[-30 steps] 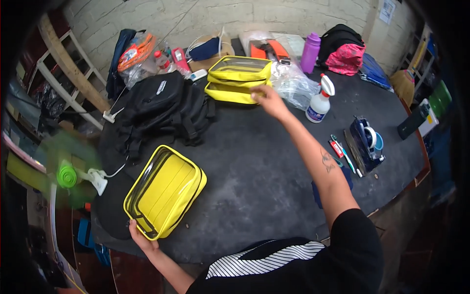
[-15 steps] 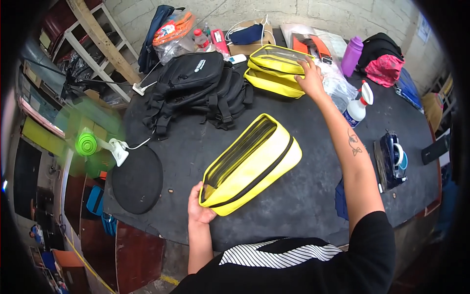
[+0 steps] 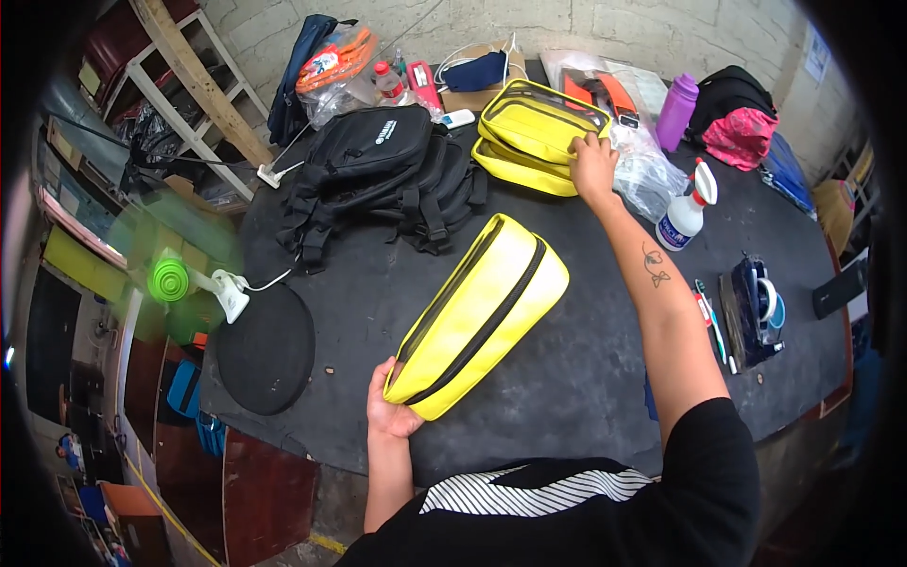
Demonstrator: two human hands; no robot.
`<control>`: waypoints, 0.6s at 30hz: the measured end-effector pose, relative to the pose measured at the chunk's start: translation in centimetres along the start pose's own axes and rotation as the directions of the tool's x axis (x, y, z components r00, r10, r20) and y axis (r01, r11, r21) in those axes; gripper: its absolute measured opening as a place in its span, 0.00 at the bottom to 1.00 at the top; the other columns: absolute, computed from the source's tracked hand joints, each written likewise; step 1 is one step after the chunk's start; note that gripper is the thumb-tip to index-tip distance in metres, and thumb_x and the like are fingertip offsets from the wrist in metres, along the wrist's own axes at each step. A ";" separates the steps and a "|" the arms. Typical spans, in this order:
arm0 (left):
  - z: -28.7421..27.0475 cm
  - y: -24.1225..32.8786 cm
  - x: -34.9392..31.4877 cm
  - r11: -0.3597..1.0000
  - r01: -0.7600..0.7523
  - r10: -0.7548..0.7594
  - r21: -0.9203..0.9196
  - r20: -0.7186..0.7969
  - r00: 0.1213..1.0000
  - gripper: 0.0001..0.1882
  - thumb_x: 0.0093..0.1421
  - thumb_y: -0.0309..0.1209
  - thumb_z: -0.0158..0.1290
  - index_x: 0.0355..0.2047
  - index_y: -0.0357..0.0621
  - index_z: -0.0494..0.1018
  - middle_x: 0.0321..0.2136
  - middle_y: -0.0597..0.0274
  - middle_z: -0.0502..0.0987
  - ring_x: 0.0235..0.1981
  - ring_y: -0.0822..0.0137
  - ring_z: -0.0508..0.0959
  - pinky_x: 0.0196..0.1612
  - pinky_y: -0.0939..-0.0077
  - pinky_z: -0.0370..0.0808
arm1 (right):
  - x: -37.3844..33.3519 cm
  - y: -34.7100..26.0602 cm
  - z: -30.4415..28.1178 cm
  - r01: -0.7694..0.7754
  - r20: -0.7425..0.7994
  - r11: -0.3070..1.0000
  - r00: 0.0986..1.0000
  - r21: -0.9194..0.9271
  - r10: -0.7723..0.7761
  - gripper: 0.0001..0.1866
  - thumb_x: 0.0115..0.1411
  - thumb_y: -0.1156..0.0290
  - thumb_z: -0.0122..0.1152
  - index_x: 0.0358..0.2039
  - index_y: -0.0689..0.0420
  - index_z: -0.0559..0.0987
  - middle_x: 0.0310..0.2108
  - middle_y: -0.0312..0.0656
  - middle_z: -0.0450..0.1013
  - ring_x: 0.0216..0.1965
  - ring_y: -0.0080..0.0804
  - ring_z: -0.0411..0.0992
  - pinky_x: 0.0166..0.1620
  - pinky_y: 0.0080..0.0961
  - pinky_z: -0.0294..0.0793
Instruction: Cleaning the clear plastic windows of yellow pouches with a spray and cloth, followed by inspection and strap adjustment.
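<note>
My left hand (image 3: 390,411) grips the near end of a long yellow pouch (image 3: 501,317). The pouch has a dark zipper along its side and a see-through panel, and it stands tilted over the middle of the black table. Farther off, two more yellow pouches are stacked. The upper pouch (image 3: 540,125) shows a clear window, while the lower pouch (image 3: 520,173) sticks out toward me. With its fingers curled, my right hand (image 3: 595,170) closes on the right corner of the upper pouch; the fingertips are partly hidden.
Left of the stack lie black backpacks (image 3: 368,156). A green fan (image 3: 170,279) spins beside a round black pad (image 3: 265,350). On the right stand a spray bottle (image 3: 680,222), a purple bottle (image 3: 676,113) and a dark clear-sided case (image 3: 752,312). Toothbrushes (image 3: 715,326) lie by the case.
The pouch in my left hand has turned, showing more of its zippered side and less of its clear panel. My right fingers have closed on the upper pouch, which has tilted toward me.
</note>
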State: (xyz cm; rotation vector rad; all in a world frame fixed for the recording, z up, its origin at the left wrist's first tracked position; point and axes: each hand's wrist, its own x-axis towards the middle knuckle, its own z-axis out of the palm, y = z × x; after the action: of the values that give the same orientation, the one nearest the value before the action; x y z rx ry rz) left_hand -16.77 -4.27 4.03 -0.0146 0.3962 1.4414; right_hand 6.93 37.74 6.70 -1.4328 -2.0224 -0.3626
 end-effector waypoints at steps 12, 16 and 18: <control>0.1 2.8 -2.1 0.830 -0.474 0.525 0.293 -0.124 0.842 0.23 0.63 0.43 0.44 0.51 0.40 0.70 0.48 0.53 0.76 0.49 0.54 0.76 0.55 0.55 0.71 | -8.7 0.5 -15.6 0.236 -0.505 0.890 0.863 0.390 -0.007 0.09 0.48 0.83 0.64 0.29 0.61 0.74 0.29 0.44 0.66 0.35 0.43 0.65 0.40 0.34 0.65; -2.9 7.8 -5.0 0.686 -0.554 0.679 0.472 -0.140 0.721 0.26 0.62 0.41 0.44 0.56 0.39 0.65 0.53 0.53 0.71 0.53 0.56 0.73 0.57 0.58 0.69 | -18.1 2.4 -18.4 0.224 -0.368 0.900 0.926 0.374 -0.078 0.10 0.46 0.86 0.62 0.30 0.62 0.74 0.30 0.44 0.67 0.35 0.44 0.67 0.39 0.34 0.67; -5.1 9.6 -5.4 0.523 -0.424 0.774 0.739 -0.202 0.600 0.30 0.62 0.40 0.46 0.61 0.38 0.59 0.58 0.49 0.65 0.58 0.55 0.67 0.59 0.60 0.64 | -22.8 3.7 -18.3 0.179 -0.155 0.890 0.980 0.418 -0.124 0.10 0.45 0.85 0.62 0.30 0.61 0.74 0.31 0.45 0.67 0.36 0.45 0.67 0.41 0.36 0.67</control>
State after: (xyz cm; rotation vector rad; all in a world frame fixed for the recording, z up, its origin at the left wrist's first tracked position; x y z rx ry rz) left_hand -27.76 -9.40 2.89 0.3347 1.4724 1.9580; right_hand 21.29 11.97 5.88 -0.9588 -1.9627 -0.0551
